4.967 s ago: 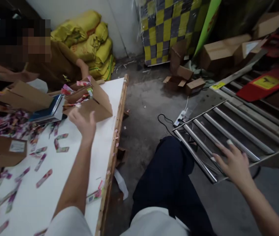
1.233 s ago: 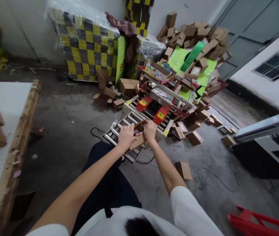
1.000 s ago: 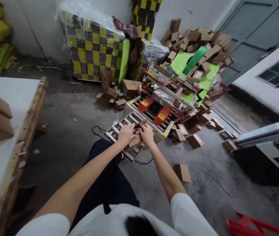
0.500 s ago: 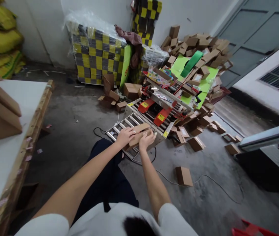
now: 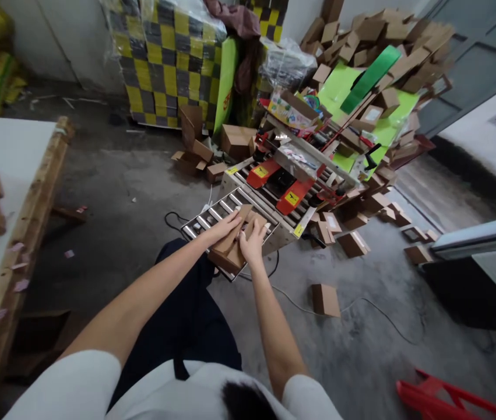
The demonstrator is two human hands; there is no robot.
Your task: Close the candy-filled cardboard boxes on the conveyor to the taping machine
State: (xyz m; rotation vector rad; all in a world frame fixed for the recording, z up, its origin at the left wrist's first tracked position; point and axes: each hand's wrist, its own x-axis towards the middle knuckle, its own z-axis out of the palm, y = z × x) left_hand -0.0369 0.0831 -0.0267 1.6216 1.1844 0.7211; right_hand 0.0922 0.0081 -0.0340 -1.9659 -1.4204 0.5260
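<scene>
A small brown cardboard box [image 5: 229,252] sits on the near end of a metal roller conveyor [image 5: 206,217]. My left hand [image 5: 225,225] lies flat along the box's left top flap, fingers stretched out. On the right flap my right hand [image 5: 253,240] presses down with fingers spread. Both flaps are folded down over the box. The conveyor leads into a carton sealing machine [image 5: 280,192] with red guards.
A heap of brown cartons [image 5: 379,52] and green sheets rises behind the machine. Loose boxes [image 5: 325,299] and a cable lie on the concrete floor. A white table with wooden edge [image 5: 33,198] stands at left. A wrapped yellow-and-grey pallet [image 5: 169,58] stands behind; a red stool [image 5: 444,396] at bottom right.
Both hands have folded the box's flaps down and now press flat on top. Five seconds ago my left hand was at the table and my right on the bare rollers.
</scene>
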